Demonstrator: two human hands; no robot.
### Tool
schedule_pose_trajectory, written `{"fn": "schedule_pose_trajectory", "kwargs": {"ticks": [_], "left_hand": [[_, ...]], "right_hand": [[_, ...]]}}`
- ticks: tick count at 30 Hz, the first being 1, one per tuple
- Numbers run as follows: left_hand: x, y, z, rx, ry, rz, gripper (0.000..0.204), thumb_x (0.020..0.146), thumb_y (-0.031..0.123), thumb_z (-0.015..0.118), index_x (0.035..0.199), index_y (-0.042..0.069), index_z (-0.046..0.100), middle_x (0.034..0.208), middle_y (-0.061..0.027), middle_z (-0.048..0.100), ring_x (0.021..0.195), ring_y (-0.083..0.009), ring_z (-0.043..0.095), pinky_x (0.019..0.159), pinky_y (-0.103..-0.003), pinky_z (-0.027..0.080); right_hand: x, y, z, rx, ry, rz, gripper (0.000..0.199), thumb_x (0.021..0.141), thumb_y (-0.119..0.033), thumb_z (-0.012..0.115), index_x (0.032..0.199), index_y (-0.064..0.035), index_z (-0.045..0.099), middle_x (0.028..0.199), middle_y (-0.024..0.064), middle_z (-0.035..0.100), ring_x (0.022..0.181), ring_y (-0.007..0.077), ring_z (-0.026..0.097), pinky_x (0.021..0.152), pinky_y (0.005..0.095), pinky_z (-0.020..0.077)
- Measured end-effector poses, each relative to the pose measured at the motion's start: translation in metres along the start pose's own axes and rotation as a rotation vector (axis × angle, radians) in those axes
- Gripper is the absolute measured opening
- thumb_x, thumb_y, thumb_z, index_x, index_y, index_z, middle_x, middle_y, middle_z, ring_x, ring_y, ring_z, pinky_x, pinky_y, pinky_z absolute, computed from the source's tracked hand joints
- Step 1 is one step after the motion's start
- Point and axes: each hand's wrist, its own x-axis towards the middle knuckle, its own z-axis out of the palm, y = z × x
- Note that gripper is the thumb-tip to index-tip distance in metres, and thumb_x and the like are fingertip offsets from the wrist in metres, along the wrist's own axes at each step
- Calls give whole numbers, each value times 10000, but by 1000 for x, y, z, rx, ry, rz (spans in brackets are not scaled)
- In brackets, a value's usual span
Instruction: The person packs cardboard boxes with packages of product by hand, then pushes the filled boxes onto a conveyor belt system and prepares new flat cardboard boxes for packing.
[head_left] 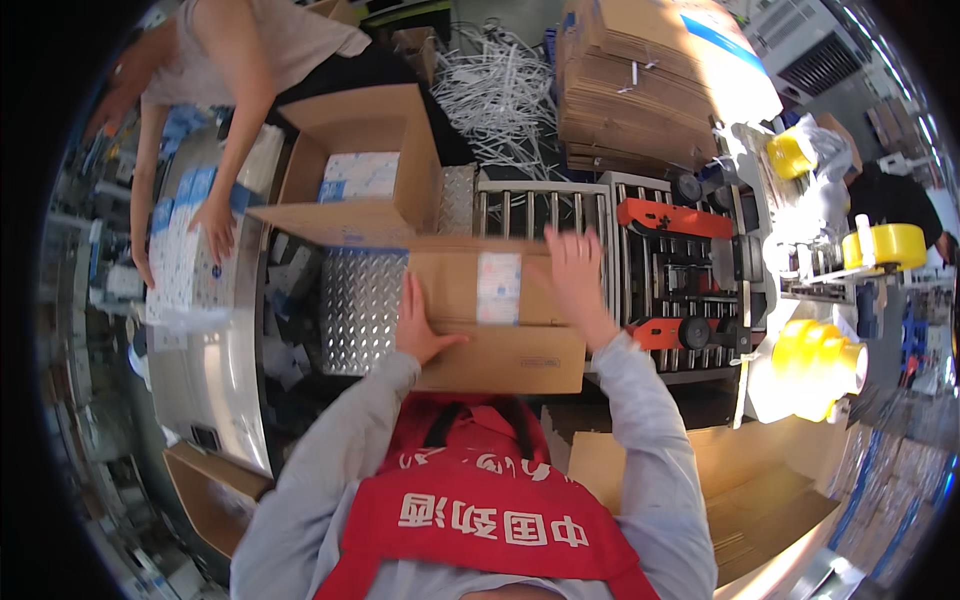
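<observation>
A brown cardboard box (450, 280) lies in front of me, its end flaps folded inward and its near long flap (500, 360) spread toward me. Between the end flaps shows a white patterned strip (499, 288), seemingly packed goods. My left hand (420, 325) rests against the box's left end, fingers stretched and thumb apart over the near flap. At the right end, my right hand (575, 280) is open with its fingers extended over the flap, slightly blurred. Neither hand is closed around anything.
Beyond is an open carton (410, 150) with white-blue packs. A co-worker's hand (213, 228) touches similar packs (190, 260) on a steel table (215, 390). Rollers and a machine with orange arms (675, 218) stand right; flat cartons (640, 100) are stacked behind.
</observation>
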Motion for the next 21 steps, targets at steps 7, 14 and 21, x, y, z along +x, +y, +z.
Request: {"fn": "schedule_pose_trajectory", "kwargs": {"ticks": [7,14,21], "left_hand": [[-4,-45,20,-632,93,-382,746,951,245,585,1495,29,122,1392,-183,430,1279,-215,418,1005,-318,398],[57,24,86,-828,139,-426,641,957,282,572,1448,25,250,1368,-157,466,1233,-247,468,1030,-323,364],[152,111,156,-635,18,-218,635,934,383,586,1387,15,337,1293,-188,523,1158,-280,527,962,-355,417]], "right_hand": [[-113,8,56,223,-283,-131,684,840,-377,619,1368,6,412,1407,207,377,1330,365,332,1135,511,219],[-40,85,48,48,-213,82,772,861,-388,588,1419,60,299,1494,245,253,1404,383,213,1155,506,163],[-65,148,33,-8,-40,379,727,892,-329,552,1408,101,276,1495,262,244,1410,394,192,1157,507,138]]}}
